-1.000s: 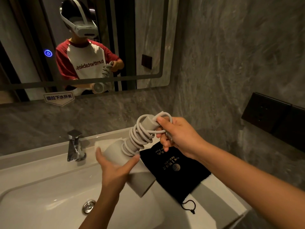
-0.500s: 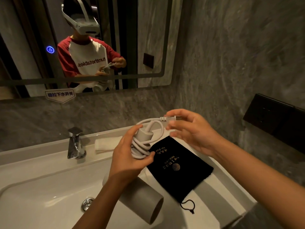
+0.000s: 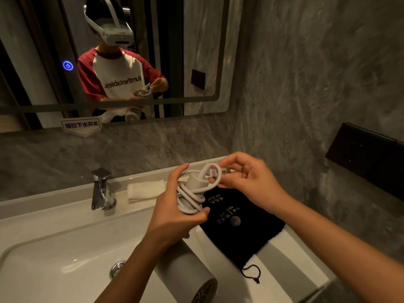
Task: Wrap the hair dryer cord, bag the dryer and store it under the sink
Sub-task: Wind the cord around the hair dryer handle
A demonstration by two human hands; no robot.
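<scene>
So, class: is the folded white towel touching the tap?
Apart. The head view shows bare counter between the folded white towel and the tap.

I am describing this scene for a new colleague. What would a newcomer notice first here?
First, the two hands at centre: the left hand grips the dryer handle wound with white cord, the right hand pinches the cord's end. Then the black bag flat on the counter beside the sink.

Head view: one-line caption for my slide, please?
Left hand grips the hair dryer handle while right hand tucks the cord end, above the black drawstring bag.
</scene>
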